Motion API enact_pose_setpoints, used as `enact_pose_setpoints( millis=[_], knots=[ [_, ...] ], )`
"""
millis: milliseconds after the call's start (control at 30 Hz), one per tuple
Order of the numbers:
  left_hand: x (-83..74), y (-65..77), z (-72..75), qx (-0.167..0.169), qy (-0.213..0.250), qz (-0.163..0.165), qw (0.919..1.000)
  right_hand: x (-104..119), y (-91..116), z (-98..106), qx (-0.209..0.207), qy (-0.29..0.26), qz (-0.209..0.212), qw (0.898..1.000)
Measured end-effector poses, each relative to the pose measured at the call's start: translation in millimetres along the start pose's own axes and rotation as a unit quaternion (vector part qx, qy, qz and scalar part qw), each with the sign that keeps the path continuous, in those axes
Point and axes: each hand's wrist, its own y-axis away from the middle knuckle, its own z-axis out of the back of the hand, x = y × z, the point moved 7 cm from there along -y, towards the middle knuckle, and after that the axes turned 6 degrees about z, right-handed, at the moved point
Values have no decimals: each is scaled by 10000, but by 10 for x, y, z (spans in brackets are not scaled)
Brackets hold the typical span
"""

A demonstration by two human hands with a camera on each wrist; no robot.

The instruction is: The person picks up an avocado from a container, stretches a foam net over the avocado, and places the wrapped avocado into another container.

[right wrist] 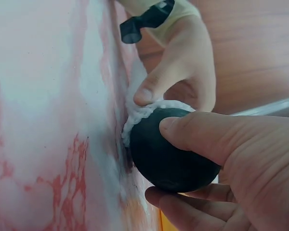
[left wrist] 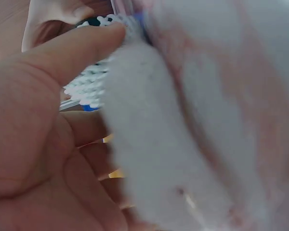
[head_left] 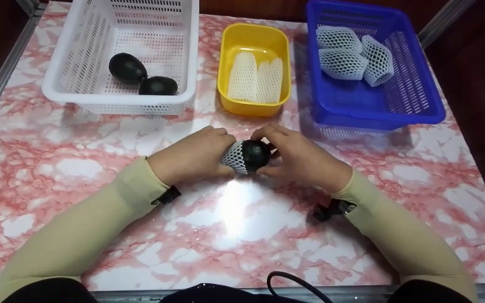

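Now pinches the foam net [head_left: 235,158] in the left hand [head_left: 196,153], clasps the half-netted dark fruit [head_left: 256,155] in the curled right hand [head_left: 301,158], just right of that pinch; probably best kept in line.

I'd say a small workstn, can't pin exact type: marbled tbl [head_left: 411,172], wood-look panels [head_left: 470,80] w/ metal trim [head_left: 445,21], white basket [head_left: 120,99] & blue basket [head_left: 377,117] at back.

I saw snug khaki sleeves [head_left: 78,227], probably black cloth [head_left: 49,292] above them, and small black wrist-worn devices [head_left: 167,195], one per arm.
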Motion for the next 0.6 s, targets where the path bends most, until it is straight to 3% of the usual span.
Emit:
enact_pose_setpoints(
  millis=[133, 367, 600],
  knots=[
    [-37, -36, -35, 2, 249, -64, 9997, -27, 4, 1, 24, -161, -128, 9998],
    [-99, -102, -82, 107, 978, -195, 9950, 3, 8, 40, -213, 104, 357, 9991],
    [-181, -171, -64, 204, 1477, -409, 9880, -20, 3, 55, -117, -172, 175, 9996]
  ],
)
